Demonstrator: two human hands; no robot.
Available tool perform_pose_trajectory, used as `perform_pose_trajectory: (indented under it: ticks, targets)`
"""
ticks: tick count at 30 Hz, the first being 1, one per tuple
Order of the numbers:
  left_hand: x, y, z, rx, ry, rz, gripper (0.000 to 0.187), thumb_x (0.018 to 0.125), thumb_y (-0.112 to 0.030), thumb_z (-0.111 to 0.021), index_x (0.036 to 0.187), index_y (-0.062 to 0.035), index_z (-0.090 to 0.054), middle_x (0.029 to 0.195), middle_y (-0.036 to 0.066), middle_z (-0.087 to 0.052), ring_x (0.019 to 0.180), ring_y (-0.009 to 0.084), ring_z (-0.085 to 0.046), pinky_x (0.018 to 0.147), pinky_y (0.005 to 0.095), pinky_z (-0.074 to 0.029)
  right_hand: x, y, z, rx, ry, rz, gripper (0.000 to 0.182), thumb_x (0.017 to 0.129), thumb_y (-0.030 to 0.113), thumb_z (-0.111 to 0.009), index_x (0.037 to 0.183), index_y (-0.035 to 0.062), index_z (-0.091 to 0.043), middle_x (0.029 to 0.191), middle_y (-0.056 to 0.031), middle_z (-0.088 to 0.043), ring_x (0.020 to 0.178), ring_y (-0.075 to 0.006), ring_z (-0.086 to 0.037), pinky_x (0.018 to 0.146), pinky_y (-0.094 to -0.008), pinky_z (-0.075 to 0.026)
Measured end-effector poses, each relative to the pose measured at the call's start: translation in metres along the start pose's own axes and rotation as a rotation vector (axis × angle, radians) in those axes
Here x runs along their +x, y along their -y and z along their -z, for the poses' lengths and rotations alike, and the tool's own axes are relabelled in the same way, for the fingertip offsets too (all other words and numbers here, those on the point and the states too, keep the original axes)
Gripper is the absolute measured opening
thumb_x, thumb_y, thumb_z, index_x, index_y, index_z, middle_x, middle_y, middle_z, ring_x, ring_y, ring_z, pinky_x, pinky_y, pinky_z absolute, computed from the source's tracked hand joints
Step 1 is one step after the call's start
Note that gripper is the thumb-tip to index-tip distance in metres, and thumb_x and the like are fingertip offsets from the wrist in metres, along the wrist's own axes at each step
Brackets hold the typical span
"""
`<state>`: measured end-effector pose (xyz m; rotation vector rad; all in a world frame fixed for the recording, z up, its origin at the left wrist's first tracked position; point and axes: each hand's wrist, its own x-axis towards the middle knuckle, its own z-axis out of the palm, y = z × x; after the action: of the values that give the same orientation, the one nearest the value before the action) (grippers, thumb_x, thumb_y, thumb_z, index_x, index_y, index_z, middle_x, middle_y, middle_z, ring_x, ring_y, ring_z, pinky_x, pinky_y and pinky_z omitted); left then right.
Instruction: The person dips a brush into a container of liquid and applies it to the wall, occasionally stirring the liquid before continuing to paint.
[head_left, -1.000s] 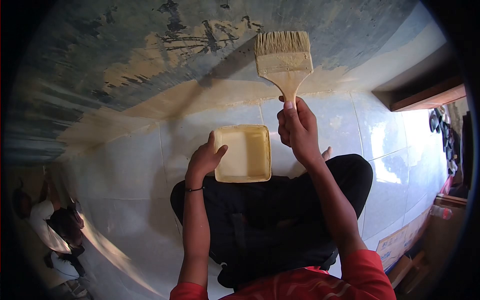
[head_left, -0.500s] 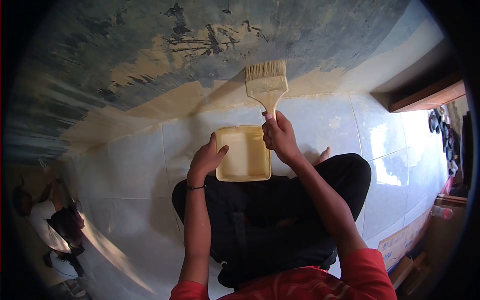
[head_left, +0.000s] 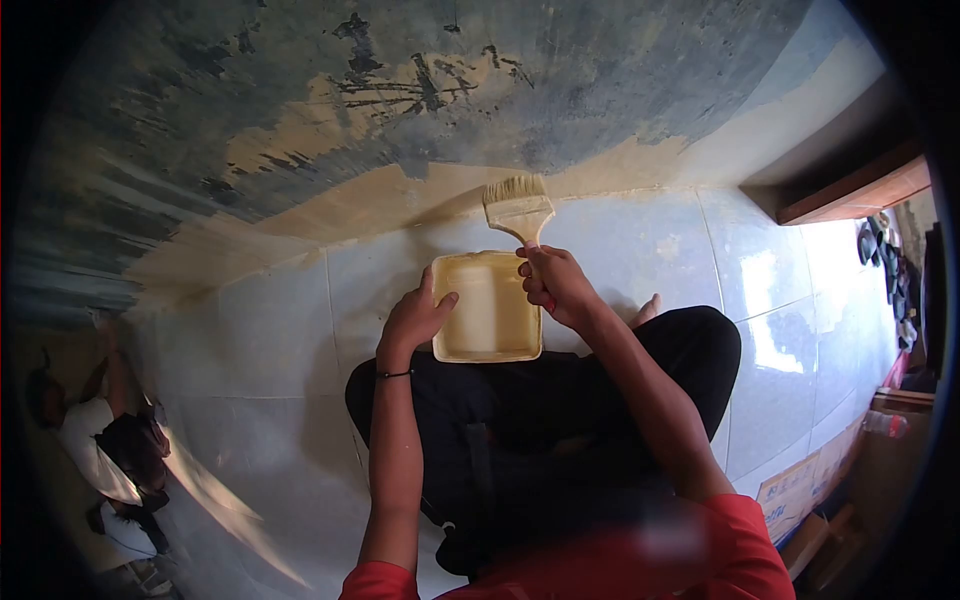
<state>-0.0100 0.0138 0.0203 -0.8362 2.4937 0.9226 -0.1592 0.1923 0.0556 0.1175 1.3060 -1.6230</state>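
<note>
My right hand (head_left: 560,284) is closed round the handle of a wide paintbrush (head_left: 520,210). The brush's pale, cream-coated bristles point up toward the foot of the wall (head_left: 300,110), which is part dark grey, part cream. In front of my folded legs stands a square cream tub (head_left: 488,356), its inside coated and holding pale paint. My left hand (head_left: 416,318) grips the tub's left wall, thumb over the rim and fingers outside. Beside the tub's upper right corner is my right hand, with the brush beyond the far rim.
Glossy light tiles (head_left: 640,240) cover the floor up to the wall. A person (head_left: 100,440) in a white top works by the wall at far left. On the right are a wooden ledge (head_left: 860,190), a cardboard box (head_left: 810,485) and a plastic bottle (head_left: 884,424).
The paintbrush in my right hand has come down from the wall toward the tub and tilted slightly left. My left hand keeps its hold on the tub. The person at left has moved an arm.
</note>
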Motion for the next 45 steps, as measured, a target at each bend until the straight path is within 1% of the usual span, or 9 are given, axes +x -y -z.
perform_pose_trajectory:
  ticks: [2,5,12,14,21,26,35,37,45]
  targets:
    - [0.001,0.004,-0.002,-0.002,-0.010,-0.013,0.075,0.088,-0.043,-0.049,0.142,-0.0007,-0.018,0.113,0.029,-0.057,0.104,0.0401,-0.057,0.089,0.0434,-0.045,0.013,-0.005,0.012,0.225,0.080,-0.132,0.024,0.099,0.024,-0.039,0.103,0.0004,-0.043,0.075,-0.0013,-0.040,0.053,-0.0047,-0.033,0.039,-0.0179,-0.025]
    - [0.002,0.003,-0.001,-0.012,0.015,0.002,0.076,0.088,-0.043,-0.049,0.142,0.0001,-0.019,0.112,0.029,-0.058,0.103,0.0404,-0.058,0.089,0.0437,-0.046,0.024,-0.014,0.021,0.286,0.073,-0.179,0.019,0.099,0.021,-0.037,0.099,0.0026,-0.043,0.075,-0.0010,-0.040,0.054,-0.0045,-0.034,0.039,-0.0169,-0.026]
    - [0.001,-0.001,0.003,-0.005,0.022,0.010,0.076,0.087,-0.044,-0.048,0.141,0.0016,-0.019,0.111,0.030,-0.058,0.102,0.0407,-0.058,0.088,0.0439,-0.046,0.036,-0.016,0.027,0.296,0.040,-0.175,0.016,0.099,0.018,-0.035,0.095,0.0045,-0.042,0.076,-0.0010,-0.041,0.052,-0.0044,-0.034,0.039,-0.0166,-0.028]
    - [0.001,0.000,0.003,-0.005,0.041,0.029,0.076,0.088,-0.044,-0.048,0.141,0.0019,-0.020,0.110,0.030,-0.058,0.102,0.0408,-0.058,0.087,0.0440,-0.046,0.043,-0.020,0.035,0.321,0.079,-0.145,0.008,0.093,0.012,-0.041,0.091,0.0043,-0.043,0.074,-0.0027,-0.043,0.053,-0.0066,-0.037,0.040,-0.0186,-0.029]
    - [0.000,0.001,0.001,0.011,0.004,-0.005,0.076,0.088,-0.044,-0.049,0.141,0.0018,-0.020,0.108,0.030,-0.059,0.100,0.0413,-0.059,0.086,0.0445,-0.047,0.042,-0.016,0.038,0.282,0.063,-0.096,0.006,0.092,0.010,-0.041,0.090,0.0052,-0.042,0.072,-0.0017,-0.042,0.051,-0.0060,-0.036,0.038,-0.0186,-0.027]
    - [0.002,0.006,-0.003,-0.010,0.016,0.009,0.075,0.087,-0.044,-0.049,0.141,0.0006,-0.020,0.108,0.030,-0.059,0.100,0.0413,-0.059,0.086,0.0448,-0.047,0.032,-0.009,0.028,0.196,-0.047,-0.056,0.010,0.091,0.010,-0.042,0.096,0.0016,-0.044,0.072,-0.0019,-0.042,0.050,-0.0062,-0.035,0.037,-0.0198,-0.026]
    - [0.000,0.008,-0.005,-0.039,-0.017,-0.025,0.073,0.087,-0.043,-0.049,0.141,-0.0021,-0.021,0.109,0.028,-0.060,0.101,0.0406,-0.058,0.086,0.0443,-0.047,-0.008,0.011,-0.001,-0.003,-0.032,0.077,0.025,0.094,0.015,-0.042,0.110,-0.0042,-0.044,0.073,-0.0031,-0.043,0.046,-0.0064,-0.031,0.036,-0.0211,-0.024]
    - [-0.001,0.009,-0.008,0.016,-0.076,-0.009,0.073,0.087,-0.044,-0.050,0.141,-0.0023,-0.024,0.108,0.027,-0.060,0.101,0.0405,-0.058,0.086,0.0447,-0.047,-0.021,0.017,-0.008,-0.006,-0.019,0.103,0.026,0.094,0.016,-0.042,0.111,-0.0040,-0.045,0.073,-0.0029,-0.043,0.046,-0.0062,-0.031,0.037,-0.0211,-0.024]
    - [0.002,0.013,-0.009,0.009,-0.065,-0.036,0.072,0.087,-0.046,-0.050,0.140,-0.0025,-0.026,0.108,0.026,-0.060,0.100,0.0400,-0.059,0.087,0.0452,-0.046,-0.050,0.029,-0.023,-0.035,0.035,0.202,0.026,0.096,0.020,-0.043,0.112,0.0004,-0.047,0.073,-0.0006,-0.044,0.048,-0.0049,-0.032,0.039,-0.0205,-0.023]
